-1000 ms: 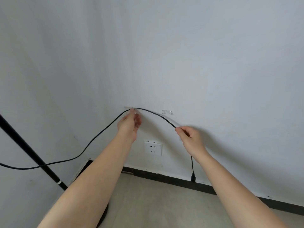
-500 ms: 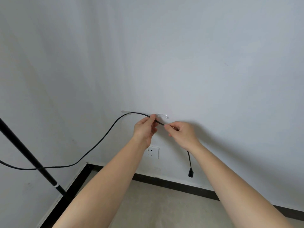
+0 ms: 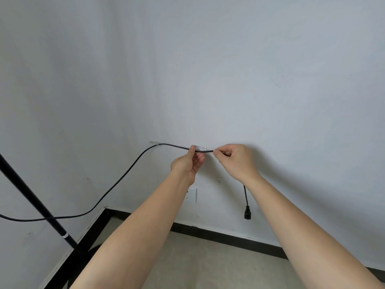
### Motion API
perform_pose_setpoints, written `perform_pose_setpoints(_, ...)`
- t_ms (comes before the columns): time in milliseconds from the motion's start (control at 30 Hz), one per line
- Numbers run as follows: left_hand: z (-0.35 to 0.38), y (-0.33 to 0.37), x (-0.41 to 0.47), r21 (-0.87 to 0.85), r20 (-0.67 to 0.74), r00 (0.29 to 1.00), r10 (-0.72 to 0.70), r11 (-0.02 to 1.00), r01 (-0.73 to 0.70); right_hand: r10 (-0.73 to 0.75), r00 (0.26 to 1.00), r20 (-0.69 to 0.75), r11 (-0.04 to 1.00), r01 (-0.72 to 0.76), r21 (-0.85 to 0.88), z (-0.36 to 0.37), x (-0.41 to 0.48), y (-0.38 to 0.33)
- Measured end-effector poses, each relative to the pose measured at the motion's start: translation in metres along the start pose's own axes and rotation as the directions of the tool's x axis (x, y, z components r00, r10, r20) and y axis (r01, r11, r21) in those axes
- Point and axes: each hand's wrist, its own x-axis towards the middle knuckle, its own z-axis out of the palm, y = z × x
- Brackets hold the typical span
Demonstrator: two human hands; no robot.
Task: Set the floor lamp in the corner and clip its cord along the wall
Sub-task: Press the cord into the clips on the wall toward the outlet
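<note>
Both hands have slid rightward along the black cord (image 3: 125, 174) since a second ago. Lamp pole (image 3: 33, 202) leans at 8 o'clock; left hand (image 3: 187, 163) pinches the cord at a clear wall clip (image 3: 201, 147), right hand (image 3: 235, 159) pinches it just beyond, plug (image 3: 247, 214) dangling at 5 o'clock
</note>
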Motion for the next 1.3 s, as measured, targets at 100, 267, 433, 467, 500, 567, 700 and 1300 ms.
perform_pose_setpoints(100,-0.005,0.006,-0.003,-0.017,0.034,0.999,-0.04,0.999,0.04,-0.027,0.999,-0.038,1.0,0.027,-0.01,0.003,0.003,-0.008)
perform_pose_setpoints(267,-0.005,0.012,-0.005,0.022,0.043,0.996,-0.076,0.997,0.075,-0.078,0.997,-0.027,0.996,0.076,-0.045,0.007,0.004,-0.018)
perform_pose_setpoints(433,0.003,0.013,-0.008,-0.009,0.031,0.994,-0.102,0.995,0.102,-0.134,0.991,0.022,0.98,0.136,-0.149,0.004,0.003,-0.02)
perform_pose_setpoints(467,0.002,0.013,-0.009,-0.013,0.034,0.994,-0.101,0.995,0.101,-0.131,0.991,0.014,0.98,0.132,-0.149,0.002,0.004,-0.019)
perform_pose_setpoints(500,0.002,0.015,-0.01,-0.006,0.042,0.995,-0.095,0.995,0.096,-0.122,0.993,0.001,0.982,0.121,-0.146,0.001,0.005,-0.018)
perform_pose_setpoints(567,0.003,0.016,-0.011,0.045,0.051,0.996,-0.076,0.996,0.073,-0.085,0.996,-0.024,0.987,0.081,-0.135,0.0,0.006,-0.014)
perform_pose_setpoints(700,0.003,0.013,-0.011,0.1,0.021,0.999,-0.038,0.994,0.035,0.007,0.999,-0.045,0.997,-0.01,-0.079,0.002,0.001,0.003)
perform_pose_setpoints(1300,-0.006,0.007,-0.004,0.321,-0.012,0.987,0.162,0.935,-0.15,0.232,0.925,0.301,0.919,-0.31,0.243,0.03,-0.038,0.078)
